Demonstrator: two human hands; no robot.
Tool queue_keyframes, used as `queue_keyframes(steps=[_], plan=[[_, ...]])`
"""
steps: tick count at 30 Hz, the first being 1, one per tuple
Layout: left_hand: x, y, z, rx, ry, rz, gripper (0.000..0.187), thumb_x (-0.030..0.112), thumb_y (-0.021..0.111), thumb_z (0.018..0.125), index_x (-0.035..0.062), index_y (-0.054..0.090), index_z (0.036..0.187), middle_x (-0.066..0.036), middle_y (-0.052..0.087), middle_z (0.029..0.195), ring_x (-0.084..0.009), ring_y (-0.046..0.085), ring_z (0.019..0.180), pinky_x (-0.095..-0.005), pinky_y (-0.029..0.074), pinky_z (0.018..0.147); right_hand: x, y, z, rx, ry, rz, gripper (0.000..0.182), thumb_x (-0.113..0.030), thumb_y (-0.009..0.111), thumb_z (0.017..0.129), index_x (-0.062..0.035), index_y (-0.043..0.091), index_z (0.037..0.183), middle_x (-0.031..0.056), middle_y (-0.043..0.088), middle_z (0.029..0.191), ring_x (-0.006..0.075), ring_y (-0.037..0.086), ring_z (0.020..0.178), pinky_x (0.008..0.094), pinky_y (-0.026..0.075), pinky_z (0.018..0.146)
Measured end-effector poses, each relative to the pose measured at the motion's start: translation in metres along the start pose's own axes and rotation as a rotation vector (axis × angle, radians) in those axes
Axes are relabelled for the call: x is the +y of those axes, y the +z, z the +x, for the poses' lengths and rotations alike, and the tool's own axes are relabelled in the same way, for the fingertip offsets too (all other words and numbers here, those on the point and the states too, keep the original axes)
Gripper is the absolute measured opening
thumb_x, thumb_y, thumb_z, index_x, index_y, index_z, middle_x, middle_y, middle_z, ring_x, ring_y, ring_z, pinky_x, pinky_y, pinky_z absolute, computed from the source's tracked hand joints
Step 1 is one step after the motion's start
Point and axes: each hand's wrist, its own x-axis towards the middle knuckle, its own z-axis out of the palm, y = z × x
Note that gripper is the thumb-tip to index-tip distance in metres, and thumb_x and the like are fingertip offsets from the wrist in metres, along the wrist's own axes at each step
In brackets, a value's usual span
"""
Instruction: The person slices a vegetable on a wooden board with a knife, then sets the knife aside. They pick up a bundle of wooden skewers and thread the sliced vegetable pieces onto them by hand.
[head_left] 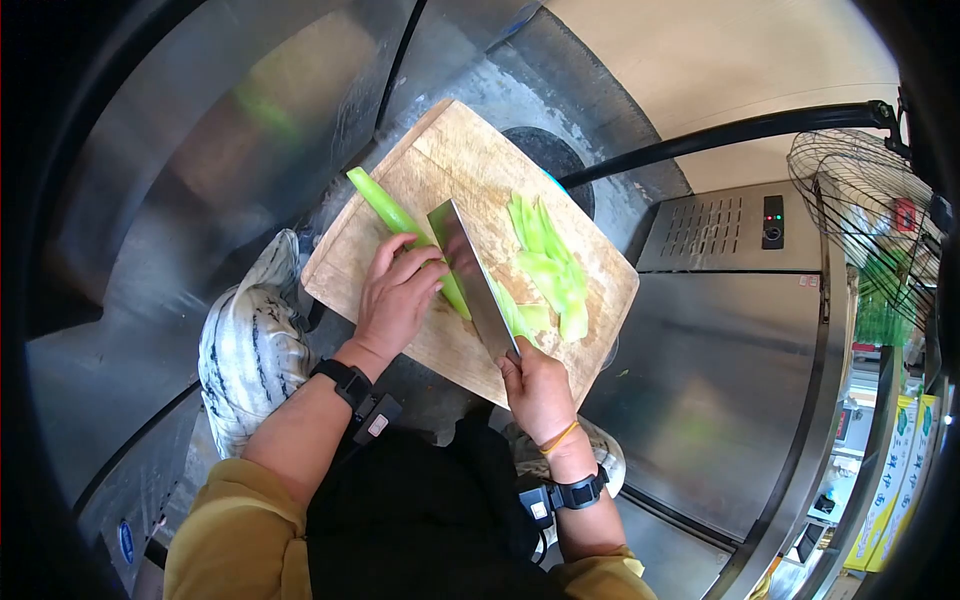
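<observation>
My right hand is closed around the handle of a broad cleaver, its thumb near the base of the blade. The blade runs up and to the left across a long pale green stalk that looks like peeled celtuce. My left hand presses the stalk to the wooden cutting board, with bent fingertips close to the blade's flat side. Thin green slices lie in a pile to the right of the cleaver. A few more slices rest near the blade's lower end.
The board sits between my knees, with a striped trouser leg on the left. A steel cabinet stands at the right and a steel panel at the left. Beyond the board, a black pole leads to a wire fan cage.
</observation>
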Motion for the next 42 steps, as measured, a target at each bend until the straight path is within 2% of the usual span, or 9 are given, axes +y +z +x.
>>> queue_keyframes(steps=[11, 17, 20, 24, 27, 30, 33, 40, 42], plan=[[-0.005, 0.004, -0.002, 0.012, 0.012, 0.019, 0.019, 0.004, 0.069, 0.075, 0.0069, 0.065, 0.094, -0.003, 0.061, 0.107, -0.0326, 0.047, 0.117, -0.041, 0.045, 0.096, 0.004, 0.0, 0.007, -0.095, 0.009, 0.026, 0.018, -0.011, 0.061, 0.088, -0.0006, 0.057, 0.102, 0.0255, 0.063, 0.077, 0.0445, 0.063, 0.075, 0.0502, 0.051, 0.067], [-0.003, 0.002, -0.001, 0.01, 0.011, 0.029, 0.02, 0.003, 0.069, 0.074, 0.0073, 0.065, 0.094, -0.003, 0.061, 0.107, -0.0326, 0.048, 0.116, -0.0408, 0.045, 0.096, 0.003, 0.0, 0.011, -0.112, 0.004, -0.016, 0.018, -0.005, 0.063, 0.086, 0.002, 0.055, 0.101, 0.0249, 0.063, 0.076, 0.0436, 0.063, 0.075, 0.045, 0.05, 0.065], [-0.002, 0.002, 0.0, 0.009, -0.002, 0.019, 0.021, 0.002, 0.069, 0.074, 0.0076, 0.065, 0.094, -0.003, 0.061, 0.107, -0.0328, 0.048, 0.116, -0.041, 0.045, 0.096, 0.002, 0.002, 0.015, -0.095, -0.018, -0.005, 0.016, -0.011, 0.06, 0.088, -0.0002, 0.056, 0.099, 0.0267, 0.062, 0.074, 0.0457, 0.062, 0.074, 0.0521, 0.05, 0.066], [0.0, 0.002, 0.0, 0.012, 0.002, 0.02, 0.021, 0.002, 0.069, 0.074, 0.0079, 0.065, 0.094, -0.003, 0.061, 0.107, -0.0322, 0.048, 0.116, -0.041, 0.045, 0.096, 0.004, 0.025, 0.034, -0.077, -0.036, -0.068, 0.015, -0.014, 0.059, 0.088, -0.0009, 0.056, 0.094, 0.027, 0.062, 0.075, 0.0455, 0.062, 0.074, 0.0521, 0.05, 0.068], [-0.004, 0.001, -0.002, 0.017, 0.011, 0.025, 0.021, 0.002, 0.069, 0.074, 0.0079, 0.065, 0.094, -0.003, 0.061, 0.107, -0.0318, 0.049, 0.116, -0.0408, 0.044, 0.097, 0.008, 0.03, 0.043, -0.075, -0.02, -0.039, 0.022, -0.009, 0.063, 0.086, 0.001, 0.058, 0.105, 0.0275, 0.063, 0.078, 0.0466, 0.061, 0.075, 0.0487, 0.05, 0.066], [-0.002, 0.001, 0.001, 0.03, 0.019, 0.002, 0.021, 0.003, 0.069, 0.074, 0.0075, 0.065, 0.094, -0.003, 0.061, 0.107, -0.0319, 0.049, 0.116, -0.0405, 0.044, 0.097, 0.014, 0.029, 0.034, 0.055, -0.105, 0.058, 0.02, -0.011, 0.061, 0.088, 0.0003, 0.058, 0.104, 0.0264, 0.064, 0.081, 0.045, 0.063, 0.078, 0.05, 0.051, 0.07], [0.0, -0.003, -0.001, 0.029, -0.006, 0.003, 0.021, 0.004, 0.07, 0.074, 0.0073, 0.064, 0.094, -0.004, 0.061, 0.107, -0.0322, 0.049, 0.116, -0.0406, 0.044, 0.097, 0.005, 0.02, 0.021, 0.038, 0.022, 0.197, 0.023, -0.011, 0.061, 0.088, 0.0005, 0.058, 0.108, 0.0255, 0.065, 0.085, 0.0442, 0.063, 0.08, 0.0491, 0.051, 0.07], [0.001, -0.002, 0.0, 0.029, -0.005, -0.022, 0.021, 0.003, 0.069, 0.074, 0.0071, 0.064, 0.094, -0.005, 0.061, 0.107, -0.0326, 0.049, 0.115, -0.0408, 0.044, 0.096, -0.004, 0.004, 0.004, 0.011, -0.052, -0.036, 0.022, -0.008, 0.064, 0.088, 0.001, 0.058, 0.108, 0.0236, 0.064, 0.078, 0.0424, 0.063, 0.075, 0.0444, 0.051, 0.066], [-0.001, -0.003, -0.001, 0.03, -0.009, -0.019, 0.021, 0.003, 0.07, 0.074, 0.0072, 0.064, 0.094, -0.005, 0.061, 0.107, -0.0326, 0.049, 0.116, -0.0407, 0.045, 0.096, -0.003, 0.003, 0.006, -0.025, -0.037, -0.019, 0.021, -0.011, 0.061, 0.089, 0.0002, 0.057, 0.105, 0.0247, 0.064, 0.08, 0.0431, 0.063, 0.077, 0.0483, 0.051, 0.069]])
